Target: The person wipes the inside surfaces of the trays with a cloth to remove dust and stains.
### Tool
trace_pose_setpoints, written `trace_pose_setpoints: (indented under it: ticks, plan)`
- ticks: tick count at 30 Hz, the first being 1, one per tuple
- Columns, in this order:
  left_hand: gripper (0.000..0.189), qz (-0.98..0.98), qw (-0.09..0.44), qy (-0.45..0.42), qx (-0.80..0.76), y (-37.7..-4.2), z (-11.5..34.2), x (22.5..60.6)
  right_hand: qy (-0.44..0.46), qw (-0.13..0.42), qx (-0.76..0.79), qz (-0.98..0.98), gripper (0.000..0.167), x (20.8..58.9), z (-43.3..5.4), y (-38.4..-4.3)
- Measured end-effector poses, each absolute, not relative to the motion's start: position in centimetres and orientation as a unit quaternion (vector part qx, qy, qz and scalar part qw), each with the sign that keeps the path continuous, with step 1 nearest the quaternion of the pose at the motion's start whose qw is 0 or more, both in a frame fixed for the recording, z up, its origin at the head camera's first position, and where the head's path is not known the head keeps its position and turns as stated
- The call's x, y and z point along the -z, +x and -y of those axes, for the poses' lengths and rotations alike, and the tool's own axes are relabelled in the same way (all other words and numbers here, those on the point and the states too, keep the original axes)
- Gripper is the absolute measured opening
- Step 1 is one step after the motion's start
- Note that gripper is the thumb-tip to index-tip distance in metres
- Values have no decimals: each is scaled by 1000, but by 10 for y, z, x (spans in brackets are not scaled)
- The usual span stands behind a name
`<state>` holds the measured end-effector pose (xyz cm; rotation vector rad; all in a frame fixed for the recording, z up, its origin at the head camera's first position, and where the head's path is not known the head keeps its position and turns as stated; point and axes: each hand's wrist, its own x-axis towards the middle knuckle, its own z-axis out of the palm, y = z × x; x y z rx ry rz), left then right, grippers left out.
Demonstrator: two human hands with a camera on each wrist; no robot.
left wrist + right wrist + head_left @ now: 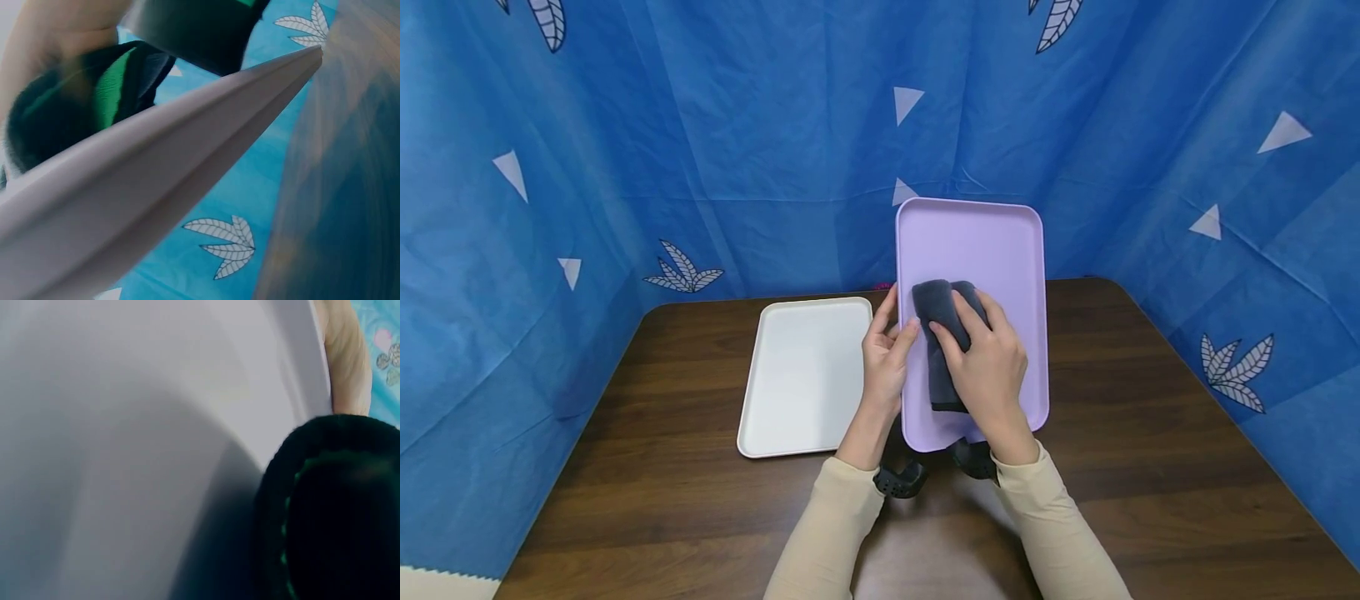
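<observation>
A lilac tray point(977, 237) is held up off the table, tilted so its inner face shows in the head view. My left hand point(883, 367) grips its left edge, thumb over the rim and fingers behind. A folded dark grey cloth point(942, 333) lies against the inner face, held by my right hand point(992, 367) with curled fingers. In the left wrist view the tray's rim point(156, 156) crosses edge-on. The right wrist view has the tray's pale surface point(125, 456) and a dark, blurred rounded shape; part of the left hand shows at the rim.
A white tray point(808, 375) lies flat on the brown wooden table point(685, 517), left of the lilac one. Blue curtains point(775, 125) with leaf and triangle prints hang behind the table and at both sides.
</observation>
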<state>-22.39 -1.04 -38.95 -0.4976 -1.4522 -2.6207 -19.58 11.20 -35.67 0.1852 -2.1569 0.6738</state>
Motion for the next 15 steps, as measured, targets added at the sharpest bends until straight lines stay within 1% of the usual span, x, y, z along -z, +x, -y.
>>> trace_pose_setpoints:
  ticks: [8,15]
  plan:
    - [57,459,47,-182,868,-224,10,390,108,423,-245,865,46,356,-104,-191]
    - [57,458,48,-178,869,-225,10,390,107,419,-256,864,45,356,-104,-192]
